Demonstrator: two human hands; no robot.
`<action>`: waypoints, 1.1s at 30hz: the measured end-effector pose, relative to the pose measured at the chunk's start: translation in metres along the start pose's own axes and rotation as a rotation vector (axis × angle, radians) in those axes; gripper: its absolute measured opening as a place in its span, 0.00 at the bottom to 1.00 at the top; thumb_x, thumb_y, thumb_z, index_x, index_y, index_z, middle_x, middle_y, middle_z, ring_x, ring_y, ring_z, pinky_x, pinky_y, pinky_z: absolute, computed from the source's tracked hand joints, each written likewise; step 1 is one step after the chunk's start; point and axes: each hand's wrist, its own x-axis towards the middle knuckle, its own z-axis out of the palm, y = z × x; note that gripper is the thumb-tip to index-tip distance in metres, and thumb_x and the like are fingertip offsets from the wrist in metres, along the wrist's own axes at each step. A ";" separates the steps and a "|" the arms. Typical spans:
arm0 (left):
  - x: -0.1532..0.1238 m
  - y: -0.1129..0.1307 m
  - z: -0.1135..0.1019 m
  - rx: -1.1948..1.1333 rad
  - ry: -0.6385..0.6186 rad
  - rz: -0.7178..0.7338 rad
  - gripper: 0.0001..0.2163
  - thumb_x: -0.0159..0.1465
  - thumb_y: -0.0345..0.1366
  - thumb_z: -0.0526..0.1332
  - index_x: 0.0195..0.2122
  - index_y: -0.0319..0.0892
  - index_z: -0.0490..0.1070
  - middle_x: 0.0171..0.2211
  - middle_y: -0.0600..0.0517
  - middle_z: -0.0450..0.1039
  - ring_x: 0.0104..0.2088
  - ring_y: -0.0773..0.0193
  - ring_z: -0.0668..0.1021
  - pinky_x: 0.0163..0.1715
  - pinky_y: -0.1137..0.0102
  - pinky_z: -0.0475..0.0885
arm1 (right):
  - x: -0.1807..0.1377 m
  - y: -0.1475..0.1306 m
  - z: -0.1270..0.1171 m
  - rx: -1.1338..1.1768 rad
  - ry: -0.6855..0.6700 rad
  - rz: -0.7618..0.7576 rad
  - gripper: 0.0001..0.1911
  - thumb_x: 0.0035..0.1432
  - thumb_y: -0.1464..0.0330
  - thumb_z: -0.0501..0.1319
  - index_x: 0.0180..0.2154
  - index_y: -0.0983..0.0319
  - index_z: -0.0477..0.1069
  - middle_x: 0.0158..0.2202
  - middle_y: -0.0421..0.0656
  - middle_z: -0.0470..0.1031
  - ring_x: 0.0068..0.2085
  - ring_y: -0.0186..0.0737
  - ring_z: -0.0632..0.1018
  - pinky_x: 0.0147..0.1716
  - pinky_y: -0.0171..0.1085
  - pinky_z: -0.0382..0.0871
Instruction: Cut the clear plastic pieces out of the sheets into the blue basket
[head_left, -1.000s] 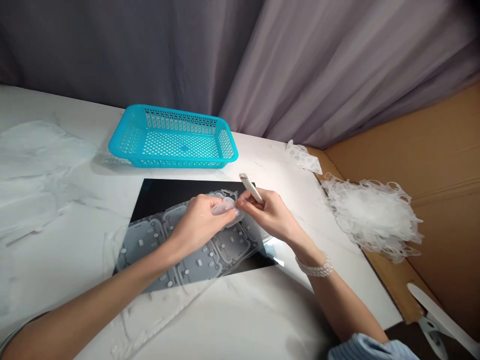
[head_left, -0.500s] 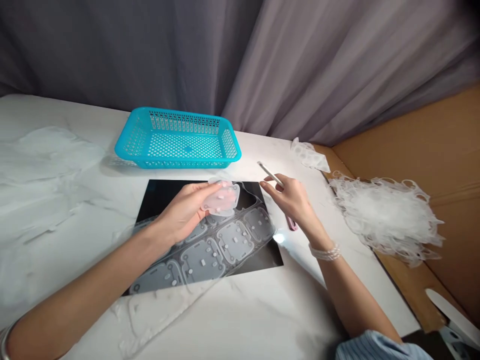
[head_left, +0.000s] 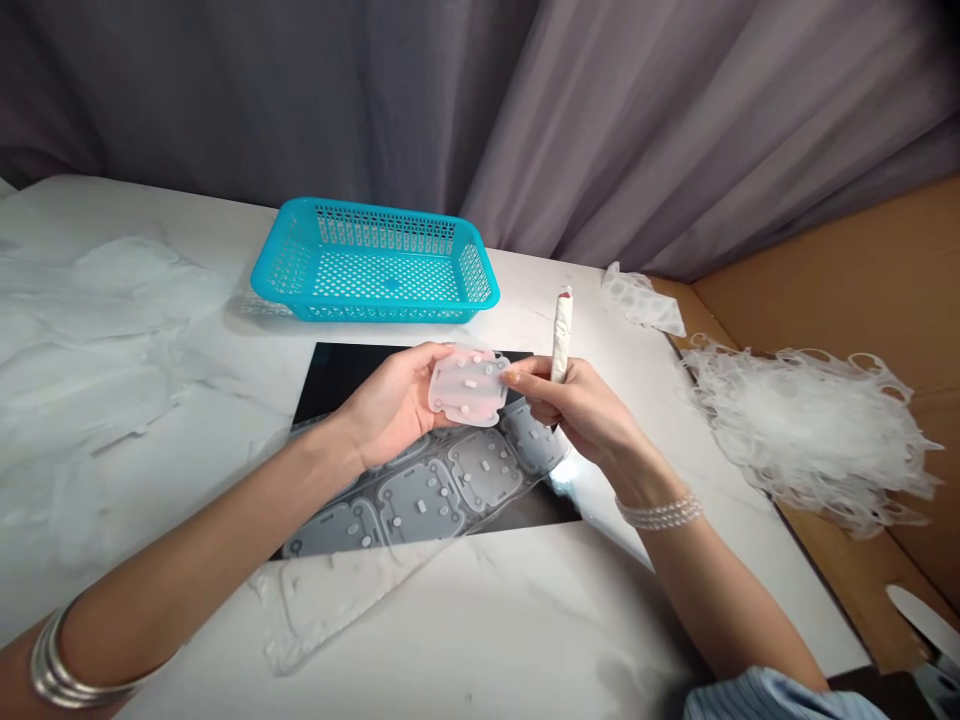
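My left hand (head_left: 401, 405) holds a small translucent silicone-like pad (head_left: 469, 385) with rounded corners, small raised bumps and holes. The thumb lies at the pad's upper left edge, with the fingers beneath. My right hand (head_left: 581, 400) is closed around a slim white-wrapped tool (head_left: 562, 335) that stands nearly upright, a reddish spot near its top. Its thumb and forefinger touch the pad's right edge. Below both hands, a translucent moulded sheet (head_left: 420, 500) of similar pads lies partly on a black mat (head_left: 517, 515) and overhangs its front edge.
A blue mesh basket (head_left: 375, 312) stands behind the mat. Translucent sheets (head_left: 112, 300) cover the table's left side. At the right edge lies a heap of clear cut-out frames (head_left: 810, 430), with a small perforated white piece (head_left: 641, 300) behind it. A brown board (head_left: 832, 270) borders the right.
My right hand has come left to the pad's edge, and its tool has swung upright. My left hand has turned the pad more toward me. The view has shifted slightly.
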 end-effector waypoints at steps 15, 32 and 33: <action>0.004 -0.002 -0.007 -0.009 0.103 -0.100 0.19 0.66 0.41 0.56 0.51 0.32 0.70 0.52 0.32 0.73 0.49 0.42 0.79 0.50 0.46 0.73 | -0.004 -0.005 0.001 0.088 0.039 -0.018 0.15 0.53 0.58 0.69 0.35 0.64 0.75 0.14 0.33 0.63 0.17 0.25 0.52 0.17 0.32 0.42; 0.003 0.004 -0.012 0.004 0.056 0.046 0.20 0.57 0.24 0.54 0.49 0.35 0.73 0.50 0.40 0.76 0.45 0.53 0.81 0.45 0.58 0.78 | -0.004 -0.001 0.002 -0.239 0.171 -0.196 0.17 0.58 0.65 0.59 0.48 0.63 0.73 0.33 0.44 0.80 0.20 0.28 0.56 0.20 0.33 0.50; 0.003 0.004 -0.011 0.006 0.061 0.043 0.19 0.56 0.24 0.54 0.49 0.35 0.73 0.50 0.40 0.76 0.45 0.53 0.81 0.44 0.58 0.78 | -0.003 0.000 0.001 -0.202 0.175 -0.172 0.16 0.58 0.65 0.60 0.47 0.63 0.73 0.32 0.44 0.80 0.20 0.28 0.56 0.19 0.33 0.49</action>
